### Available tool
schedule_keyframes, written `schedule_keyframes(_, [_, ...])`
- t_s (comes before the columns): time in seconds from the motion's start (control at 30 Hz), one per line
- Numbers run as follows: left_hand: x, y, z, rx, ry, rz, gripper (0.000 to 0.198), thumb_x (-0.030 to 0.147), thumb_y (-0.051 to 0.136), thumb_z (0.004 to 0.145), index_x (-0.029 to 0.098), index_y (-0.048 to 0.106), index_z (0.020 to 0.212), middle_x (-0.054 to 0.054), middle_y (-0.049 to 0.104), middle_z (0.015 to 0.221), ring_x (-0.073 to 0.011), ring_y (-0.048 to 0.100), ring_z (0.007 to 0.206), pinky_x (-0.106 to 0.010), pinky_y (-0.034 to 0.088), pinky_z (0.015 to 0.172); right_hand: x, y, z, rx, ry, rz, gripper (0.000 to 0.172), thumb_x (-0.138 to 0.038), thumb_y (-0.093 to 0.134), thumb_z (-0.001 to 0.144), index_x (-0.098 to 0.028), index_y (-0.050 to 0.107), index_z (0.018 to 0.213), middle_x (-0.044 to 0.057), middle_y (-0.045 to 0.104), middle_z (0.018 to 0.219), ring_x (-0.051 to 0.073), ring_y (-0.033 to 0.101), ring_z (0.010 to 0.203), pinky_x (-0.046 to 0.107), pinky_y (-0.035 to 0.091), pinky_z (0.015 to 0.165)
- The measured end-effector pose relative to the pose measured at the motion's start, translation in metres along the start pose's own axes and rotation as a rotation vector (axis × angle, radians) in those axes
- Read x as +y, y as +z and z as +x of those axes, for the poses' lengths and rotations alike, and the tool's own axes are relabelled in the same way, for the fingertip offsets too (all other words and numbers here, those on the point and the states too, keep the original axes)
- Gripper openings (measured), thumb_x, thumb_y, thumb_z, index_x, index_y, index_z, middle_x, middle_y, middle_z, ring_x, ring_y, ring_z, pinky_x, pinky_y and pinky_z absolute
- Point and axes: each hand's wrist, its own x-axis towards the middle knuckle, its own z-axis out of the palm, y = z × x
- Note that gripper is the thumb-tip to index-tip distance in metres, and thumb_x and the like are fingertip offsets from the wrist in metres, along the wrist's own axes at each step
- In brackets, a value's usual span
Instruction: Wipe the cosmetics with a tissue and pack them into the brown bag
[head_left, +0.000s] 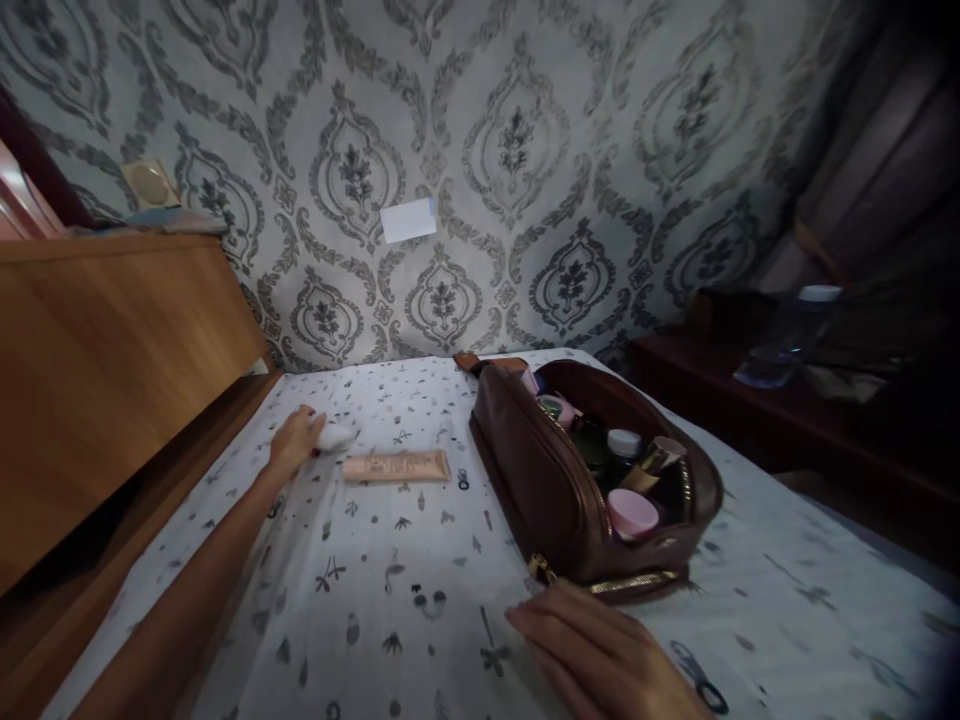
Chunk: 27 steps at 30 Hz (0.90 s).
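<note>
My left hand (pixel 296 440) reaches far out on the left, its fingers closed on one end of a small white tube (pixel 335 437) lying at the patterned sheet. Just to the right of that lies a beige cosmetic tube (pixel 396 466), flat on the sheet and touched by neither hand. A brown toiletry bag (pixel 536 470) stands unzipped; inside show a pink-lidded jar (pixel 632 512), a white-capped bottle (pixel 623 443), a gold-and-clear bottle (pixel 651 468) and other items partly hidden. My right hand (pixel 600 650) rests before the bag's front zipper pull (pixel 541 568), fingers stretched out, holding nothing.
The patterned white sheet (pixel 315 630) covers the bed. A wooden cabinet (pixel 120 360) borders it on the left, and patterned wallpaper (pixel 510 130) rises behind. To the right, a clear plastic bottle (pixel 787 335) stands on a dark red surface (pixel 690 375).
</note>
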Motion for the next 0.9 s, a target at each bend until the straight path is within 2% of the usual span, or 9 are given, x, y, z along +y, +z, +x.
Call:
schedule_keyframes(0.13, [-0.007,0.029,-0.003,-0.060,0.005,0.077,0.038,0.041,0.047,0.089,0.011,0.058,0.109,-0.022,0.062,0.116,-0.0364,0.058,0.109,-0.042,0.046,0.085,-0.005,0.021,0.013,-0.061,0.028,0.115,0.030,-0.007,0.039,0.092,-0.017,0.067,0.098,0.007,0.069,0.080,0.019,0.067,0.074,0.029,0.056,0.067])
schedule_keyframes(0.23, [-0.010,0.033,-0.007,-0.076,0.039,0.074,0.033,0.035,0.044,0.092,0.010,0.057,0.108,-0.022,0.062,0.114,-0.0339,0.060,0.106,-0.042,0.046,0.086,-0.001,0.037,0.020,-0.125,0.099,0.230,0.030,-0.009,0.040,0.092,-0.016,0.068,0.098,0.008,0.069,0.082,0.018,0.065,0.076,0.029,0.054,0.067])
schedule_keyframes(0.3, [-0.008,0.027,-0.011,-0.078,0.095,0.042,0.031,0.033,0.043,0.092,0.010,0.057,0.107,-0.020,0.063,0.109,-0.0323,0.060,0.104,-0.041,0.046,0.089,0.004,0.048,0.026,-0.120,0.186,0.317,0.028,-0.015,0.042,0.093,-0.016,0.069,0.097,0.008,0.069,0.083,0.019,0.065,0.077,0.031,0.054,0.069])
schedule_keyframes(0.4, [0.003,0.008,-0.028,-0.071,0.244,-0.046,0.030,0.032,0.040,0.095,0.012,0.055,0.112,-0.015,0.064,0.109,-0.0269,0.059,0.105,-0.037,0.046,0.092,0.012,0.066,0.040,-0.079,0.451,0.568,0.026,-0.033,0.052,0.093,-0.016,0.070,0.100,0.008,0.069,0.086,0.020,0.066,0.078,0.031,0.054,0.066])
schedule_keyframes(0.5, [0.026,-0.009,-0.063,-0.095,0.417,-0.150,0.031,0.036,0.043,0.096,0.018,0.053,0.120,-0.008,0.062,0.115,-0.0219,0.059,0.105,-0.031,0.047,0.092,0.018,0.081,0.059,-0.006,0.700,0.928,0.043,-0.050,0.062,0.086,-0.017,0.066,0.112,0.006,0.067,0.085,0.018,0.065,0.073,0.025,0.050,0.054])
schedule_keyframes(0.6, [0.049,-0.018,-0.104,-0.210,0.654,-0.308,0.030,0.037,0.046,0.096,0.022,0.056,0.121,-0.007,0.062,0.113,-0.0220,0.059,0.106,-0.031,0.048,0.091,0.019,0.092,0.077,0.104,0.763,1.081,0.053,-0.054,0.068,0.081,-0.019,0.062,0.120,0.004,0.065,0.084,0.015,0.063,0.070,0.022,0.046,0.053])
schedule_keyframes(0.67, [0.060,-0.018,-0.125,-0.252,0.754,-0.372,0.033,0.035,0.049,0.096,0.024,0.056,0.126,-0.007,0.061,0.120,-0.0235,0.056,0.115,-0.034,0.046,0.098,0.019,0.099,0.082,0.155,0.768,1.151,0.050,-0.055,0.071,0.078,-0.018,0.065,0.111,0.002,0.064,0.078,0.012,0.058,0.063,0.021,0.042,0.050])
schedule_keyframes(0.8, [0.060,-0.006,-0.138,-0.306,0.728,-0.496,0.037,0.033,0.053,0.094,0.024,0.056,0.129,-0.008,0.062,0.126,-0.0238,0.057,0.119,-0.036,0.044,0.103,0.021,0.109,0.077,0.206,0.763,1.223,0.041,-0.055,0.073,0.076,-0.016,0.066,0.086,-0.002,0.058,0.065,0.008,0.048,0.052,0.020,0.035,0.047])
schedule_keyframes(0.9, [0.048,0.002,-0.131,-0.334,0.582,-0.601,0.036,0.037,0.057,0.091,0.020,0.061,0.122,-0.009,0.066,0.123,-0.0260,0.060,0.114,-0.037,0.046,0.099,0.027,0.108,0.071,0.247,0.770,1.202,0.039,-0.052,0.075,0.076,-0.016,0.066,0.086,-0.001,0.060,0.066,0.009,0.049,0.054,0.020,0.035,0.048])
